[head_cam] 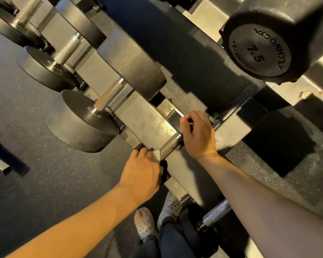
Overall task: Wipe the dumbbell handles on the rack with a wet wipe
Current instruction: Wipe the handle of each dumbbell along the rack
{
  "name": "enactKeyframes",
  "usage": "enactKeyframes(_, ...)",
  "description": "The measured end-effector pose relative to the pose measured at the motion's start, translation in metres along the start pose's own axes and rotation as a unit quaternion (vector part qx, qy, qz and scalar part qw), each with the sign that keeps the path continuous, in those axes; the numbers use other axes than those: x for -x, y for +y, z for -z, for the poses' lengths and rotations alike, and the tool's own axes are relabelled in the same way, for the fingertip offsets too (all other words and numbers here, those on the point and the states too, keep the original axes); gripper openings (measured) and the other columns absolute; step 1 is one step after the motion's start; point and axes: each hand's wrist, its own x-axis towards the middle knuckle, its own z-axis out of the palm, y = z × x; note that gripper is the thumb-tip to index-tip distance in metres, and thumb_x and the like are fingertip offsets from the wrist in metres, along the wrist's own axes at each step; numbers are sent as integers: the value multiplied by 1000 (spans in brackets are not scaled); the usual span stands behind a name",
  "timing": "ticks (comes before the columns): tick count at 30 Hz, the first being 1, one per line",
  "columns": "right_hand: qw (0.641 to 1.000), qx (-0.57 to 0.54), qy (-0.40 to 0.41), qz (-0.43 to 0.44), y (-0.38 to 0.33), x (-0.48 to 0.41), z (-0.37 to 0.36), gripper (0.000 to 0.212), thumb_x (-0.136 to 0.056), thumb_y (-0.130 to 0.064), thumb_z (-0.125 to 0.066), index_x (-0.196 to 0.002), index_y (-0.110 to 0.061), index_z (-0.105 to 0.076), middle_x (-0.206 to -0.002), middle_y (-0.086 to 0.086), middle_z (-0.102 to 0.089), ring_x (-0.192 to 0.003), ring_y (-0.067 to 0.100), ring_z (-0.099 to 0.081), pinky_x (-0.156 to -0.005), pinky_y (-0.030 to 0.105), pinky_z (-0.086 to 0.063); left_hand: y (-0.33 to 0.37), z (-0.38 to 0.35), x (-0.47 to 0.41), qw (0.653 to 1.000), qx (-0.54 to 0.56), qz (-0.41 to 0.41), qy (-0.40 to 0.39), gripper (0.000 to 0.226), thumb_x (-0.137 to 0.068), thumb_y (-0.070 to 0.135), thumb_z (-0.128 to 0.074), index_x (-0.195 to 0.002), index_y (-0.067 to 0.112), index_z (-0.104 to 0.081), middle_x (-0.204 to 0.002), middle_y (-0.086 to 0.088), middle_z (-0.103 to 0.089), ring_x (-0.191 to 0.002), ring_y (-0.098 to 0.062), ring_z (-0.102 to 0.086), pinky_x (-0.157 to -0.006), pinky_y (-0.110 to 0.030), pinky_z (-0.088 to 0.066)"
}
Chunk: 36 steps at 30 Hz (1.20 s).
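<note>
Wiping seems underway: my left hand (142,172) pinches the wet wipe (156,154) against the central handle (171,146), my right hand (198,135) grips its one-o'clock end; the ten-o'clock handles (109,95) probably remain.

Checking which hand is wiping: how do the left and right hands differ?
The left hand holds a white wipe against the handle at its near end; the right hand has no wipe. The left hand's fingers cover the wipe; the right hand's curl at the handle's far end. Both are on the same handle.
</note>
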Motion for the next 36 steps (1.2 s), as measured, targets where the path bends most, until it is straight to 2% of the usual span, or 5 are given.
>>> enactKeyframes(14, 999, -28, -25, -30, -8, -2, 6, 37, -98, -47, -40, -82, -17, -54, -83, 0, -53, -80, 19, -49, -67, 27, -35, -22, -14, 3, 980, 142, 46, 130, 18, -86, 28, -67, -83, 12, -75, -88, -12, -67, -85, -33, -62, -73, -40, -48)
enactKeyframes(22, 992, -102, -67, 42, -103, 37, 3, 22, -98, -19, -53, -115, -11, -64, -101, 3, -65, -88, 14, -62, -74, 35, -55, -63, 18, 29, 783, 588, 127, 158, 16, -94, 17, -73, -80, 12, -69, -64, -9, -59, -55, -9, -46, -56, -32, -41)
enactKeyframes(27, 900, -346, -182, -195, -150, 39, -29, 20, -101, -17, -61, -117, -26, -67, -96, -13, -71, -88, 10, -70, -70, 37, -63, -92, 37, 36, 662, 724, 141, 131, 21, -92, -1, -67, -108, 11, -73, -83, -10, -72, -70, -6, -61, -66, -19, -47)
enactKeyframes(33, 841, -384, -148, -352, -148, 16, -62, 25, -93, 6, -64, -113, -6, -70, -105, 12, -70, -89, 24, -67, -60, 26, -58, -139, 17, 50, 841, 375, 234, 313, 47, -92, 31, -70, -136, 21, -58, -118, 4, -66, -104, -12, -60, -89, -40, -51)
enactKeyframes(36, 847, -364, -91, -377, -147, 2, -82, 19, -90, 6, -68, -102, -9, -66, -97, 8, -67, -86, 22, -66, -77, 39, -62, -163, -3, 33, 884, 245, 281, 281, 121, -71, 84, -67, -159, 12, -26, -156, -16, -36, -145, -35, -33, -116, -55, -34)
